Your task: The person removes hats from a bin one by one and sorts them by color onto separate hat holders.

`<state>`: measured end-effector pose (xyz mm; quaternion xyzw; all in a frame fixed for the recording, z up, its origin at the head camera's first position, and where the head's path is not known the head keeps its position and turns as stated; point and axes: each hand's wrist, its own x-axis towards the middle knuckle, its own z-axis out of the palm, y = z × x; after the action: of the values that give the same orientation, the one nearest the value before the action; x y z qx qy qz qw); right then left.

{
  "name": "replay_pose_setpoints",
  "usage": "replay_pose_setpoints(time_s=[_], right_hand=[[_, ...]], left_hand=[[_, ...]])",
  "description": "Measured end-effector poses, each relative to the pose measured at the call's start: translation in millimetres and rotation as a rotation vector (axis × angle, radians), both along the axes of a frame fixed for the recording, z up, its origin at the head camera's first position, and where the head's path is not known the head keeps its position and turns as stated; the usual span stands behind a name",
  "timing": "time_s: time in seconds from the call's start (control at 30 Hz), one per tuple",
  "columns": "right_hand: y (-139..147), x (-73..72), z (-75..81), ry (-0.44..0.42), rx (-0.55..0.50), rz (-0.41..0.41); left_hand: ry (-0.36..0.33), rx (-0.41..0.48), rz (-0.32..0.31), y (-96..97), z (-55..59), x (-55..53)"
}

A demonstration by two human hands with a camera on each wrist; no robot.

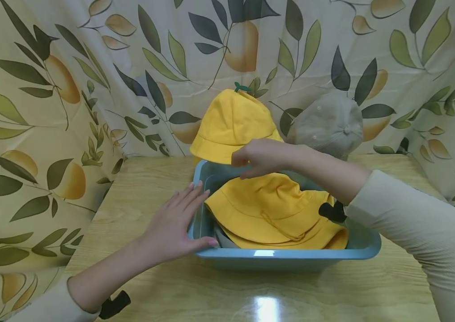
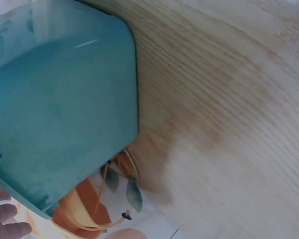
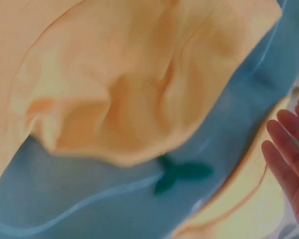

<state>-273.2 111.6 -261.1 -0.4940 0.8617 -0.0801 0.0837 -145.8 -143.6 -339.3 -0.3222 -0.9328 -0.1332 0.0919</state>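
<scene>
A blue plastic basin holds a yellow bucket hat, lying crumpled with its wide brim toward the front. Grey fabric peeks out under the brim. My left hand rests on the basin's left rim with fingers spread. Above the basin's back edge is my right hand, its fingers nearly straight and gripping nothing in the right wrist view. Just beyond it, a second yellow bucket hat with a green sprout on top stands behind the basin. The crumpled hat's green sprout shows in the right wrist view.
A grey baseball cap stands behind the basin, right of the upright yellow hat. Under everything is a wood-grain table. Leaf-patterned cloth hangs at the back and sides. A cord hangs by the rear hat in the left wrist view.
</scene>
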Motion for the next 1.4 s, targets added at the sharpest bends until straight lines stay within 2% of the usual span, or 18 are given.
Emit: replay_pose_setpoints(time_s=[0.17,0.27,0.6,0.83,0.97,1.17,1.4], right_hand=[[-23,-1.1,-19.7,-0.022,0.052,0.083],[-35,-1.8,-31.8,-0.046,0.087,0.103],[-55,-1.9,-52.4,-0.106,0.127,0.107],[-58,-1.1,-61.0,-0.148,0.179,0.06],[-53,-0.9,-53.1,-0.185,0.131,0.085],[-37,2.5,-24.2,-0.215,0.068,0.159],[-14,11.6,7.1,-0.23,0.007,0.143]], left_hand=[[-0.04,-0.028,0.01,-0.3,-2.1,0.6],[-0.078,-0.041,0.007,-0.5,-1.6,1.4],[-0.182,-0.049,-0.053,-1.4,0.4,0.8],[-0.191,-0.04,-0.046,-2.8,-1.5,0.6],[-0.185,-0.032,-0.041,-3.1,-2.8,1.0],[-0.162,-0.037,-0.041,-2.9,-3.7,1.5],[-0.141,-0.048,-0.045,-2.3,-1.7,-0.3]])
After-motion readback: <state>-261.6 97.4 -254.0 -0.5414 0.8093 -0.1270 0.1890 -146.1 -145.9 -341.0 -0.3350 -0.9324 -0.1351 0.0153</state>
